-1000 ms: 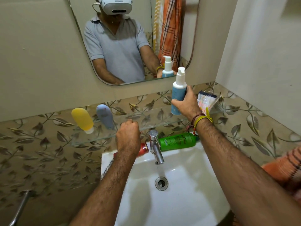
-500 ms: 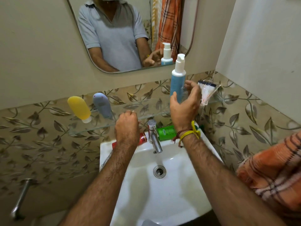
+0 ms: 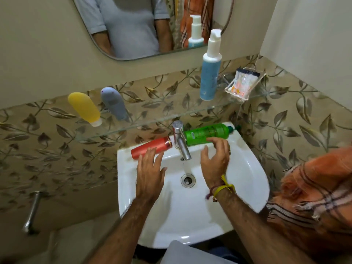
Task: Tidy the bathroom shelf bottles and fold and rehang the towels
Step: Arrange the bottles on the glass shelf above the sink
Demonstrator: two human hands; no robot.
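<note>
Head view: the red bottle (image 3: 151,148) and green bottle (image 3: 206,133) are seen lying on the sink (image 3: 247,168) rim, either side of the tap (image 3: 181,141). The left hand (image 3: 150,172) and right hand (image 3: 215,159) are spread, nothing grasped. Smooth, light plastic is judged likely to roll; mid-body grips are advised.

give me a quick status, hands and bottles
Left hand open by red bottle. Right hand open near green bottle. Both bottles lying behind tap. Blue pump bottle upright on shelf.

Red bottle (image 3: 151,148), green bottle (image 3: 207,133), white sink (image 3: 247,168) — orange plaid towel (image 3: 314,189), leaf-patterned beige tiles (image 3: 285,130).
</note>
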